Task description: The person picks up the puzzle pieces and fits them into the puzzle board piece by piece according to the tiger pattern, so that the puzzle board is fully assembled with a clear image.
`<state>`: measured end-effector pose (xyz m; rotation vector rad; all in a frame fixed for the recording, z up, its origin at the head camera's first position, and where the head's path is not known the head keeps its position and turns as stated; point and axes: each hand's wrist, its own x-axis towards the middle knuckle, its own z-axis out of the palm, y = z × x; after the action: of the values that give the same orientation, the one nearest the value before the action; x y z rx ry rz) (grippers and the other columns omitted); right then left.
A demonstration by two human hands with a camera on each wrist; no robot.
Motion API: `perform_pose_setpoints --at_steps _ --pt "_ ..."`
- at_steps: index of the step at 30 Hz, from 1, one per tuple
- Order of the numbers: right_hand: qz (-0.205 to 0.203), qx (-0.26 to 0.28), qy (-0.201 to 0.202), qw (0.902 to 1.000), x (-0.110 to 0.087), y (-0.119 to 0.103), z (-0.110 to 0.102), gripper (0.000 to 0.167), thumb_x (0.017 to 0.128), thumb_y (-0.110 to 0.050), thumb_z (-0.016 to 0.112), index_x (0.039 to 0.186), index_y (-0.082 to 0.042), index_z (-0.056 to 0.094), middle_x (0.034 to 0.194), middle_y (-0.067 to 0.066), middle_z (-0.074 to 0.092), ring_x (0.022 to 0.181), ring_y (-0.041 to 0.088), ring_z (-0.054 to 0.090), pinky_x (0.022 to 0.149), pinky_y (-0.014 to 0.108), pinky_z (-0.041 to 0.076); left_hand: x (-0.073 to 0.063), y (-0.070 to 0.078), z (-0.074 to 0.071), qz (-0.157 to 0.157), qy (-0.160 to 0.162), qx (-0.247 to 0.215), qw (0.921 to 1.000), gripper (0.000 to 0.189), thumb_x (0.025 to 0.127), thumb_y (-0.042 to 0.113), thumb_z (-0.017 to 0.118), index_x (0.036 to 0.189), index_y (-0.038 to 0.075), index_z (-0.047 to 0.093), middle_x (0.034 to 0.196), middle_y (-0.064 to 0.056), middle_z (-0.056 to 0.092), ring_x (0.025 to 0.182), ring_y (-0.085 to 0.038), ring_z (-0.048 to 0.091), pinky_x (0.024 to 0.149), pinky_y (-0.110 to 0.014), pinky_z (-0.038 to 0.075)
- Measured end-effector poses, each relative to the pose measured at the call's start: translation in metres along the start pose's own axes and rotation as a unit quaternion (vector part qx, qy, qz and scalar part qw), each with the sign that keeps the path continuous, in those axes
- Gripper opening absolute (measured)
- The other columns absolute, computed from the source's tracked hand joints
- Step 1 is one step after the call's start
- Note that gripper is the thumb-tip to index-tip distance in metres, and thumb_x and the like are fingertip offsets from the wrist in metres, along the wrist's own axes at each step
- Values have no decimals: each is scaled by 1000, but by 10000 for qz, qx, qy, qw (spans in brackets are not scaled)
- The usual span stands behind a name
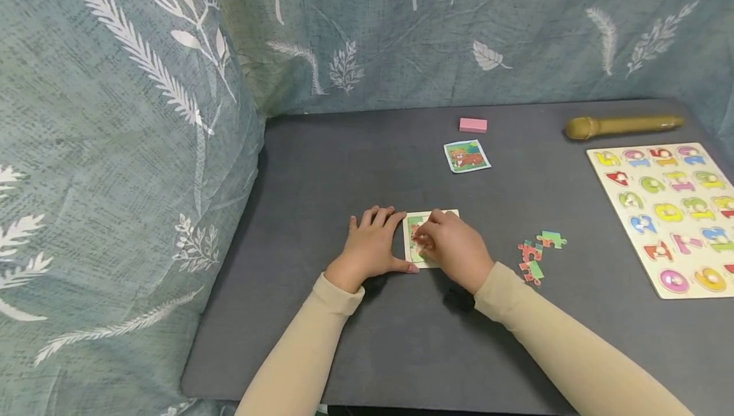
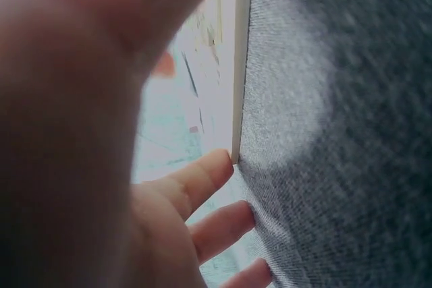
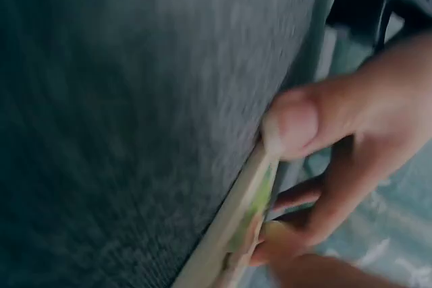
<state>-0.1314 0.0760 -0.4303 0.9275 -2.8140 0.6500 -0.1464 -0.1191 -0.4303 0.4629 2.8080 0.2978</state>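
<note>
A small framed jigsaw board [image 1: 406, 237] with a green and red picture lies flat on the table. My left hand [image 1: 369, 244] is spread at its left side, index fingertip at the far corner and thumb at the near one. In the left wrist view, fingertips [image 2: 219, 160] meet the edge of the board [image 2: 239, 65]. Over the board, my right hand [image 1: 459, 247] bends its fingers and pinches a reddish puzzle piece [image 1: 423, 241], mostly hidden beneath them. In the right wrist view, the left thumb presses the corner of the board [image 3: 226, 234].
Several loose puzzle pieces [image 1: 532, 253] lie right of my right hand. Farther back are a bear picture card [image 1: 467, 157] and a pink block [image 1: 473, 125]. A number puzzle board [image 1: 654, 212] and a brownish rod [image 1: 625, 126] occupy the right side. Curtains [image 1: 401, 40] border the table.
</note>
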Motion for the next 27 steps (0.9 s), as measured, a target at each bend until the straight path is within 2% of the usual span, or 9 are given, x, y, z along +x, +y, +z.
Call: perform_pose_setpoints --at_steps 3,6,10,14,20,22,27 --pt "-656 -703 57 9953 -11 -5 1 23 81 -12 93 101 -11 82 102 4 71 92 25 63 79 41 59 0 1 0 33 1 56 10000 111 76 72 82 164 22 36 168 -8 31 155 -36 22 119 -70 21" --pt "-987 -1195 -155 9878 -22 -8 2 28 83 -19 92 109 -14 82 114 3 73 101 26 63 84 44 57 0 2 0 43 -28 84 10000 111 77 71 82 165 22 35 168 -7 30 156 -36 21 120 -70 20" --pt "-846 -1285 -261 9878 -28 -11 3 35 85 -24 90 117 -14 79 123 4 71 109 27 63 87 46 55 0 1 -1 -1 -6 103 9999 111 76 70 83 165 23 35 169 -7 30 156 -35 21 120 -69 20" --pt "-715 -1009 -296 9919 -29 -10 5 37 88 -24 88 120 -11 78 126 6 70 112 29 63 92 49 55 0 0 0 30 5 51 10000 111 76 71 83 164 22 35 168 -8 30 156 -36 22 120 -70 21" --pt "-640 -668 -365 9950 -33 0 6 44 89 -25 87 130 -13 75 139 6 65 123 31 58 96 56 51 2 -2 2 1 -23 64 10000 112 76 72 81 165 22 34 169 -8 29 156 -36 20 120 -69 20" --pt "-632 -729 -351 9947 -36 2 5 47 89 -26 87 132 -14 74 142 5 64 125 32 57 97 57 50 2 -2 2 5 11 84 10000 112 76 72 82 165 22 35 169 -9 30 156 -37 21 120 -69 20" --pt "-814 -1351 -379 9868 -36 2 5 45 91 -31 84 132 -15 72 139 3 65 124 30 58 97 52 51 4 -1 2 11 18 107 9999 111 77 71 83 164 22 36 168 -9 31 156 -37 22 120 -69 21"
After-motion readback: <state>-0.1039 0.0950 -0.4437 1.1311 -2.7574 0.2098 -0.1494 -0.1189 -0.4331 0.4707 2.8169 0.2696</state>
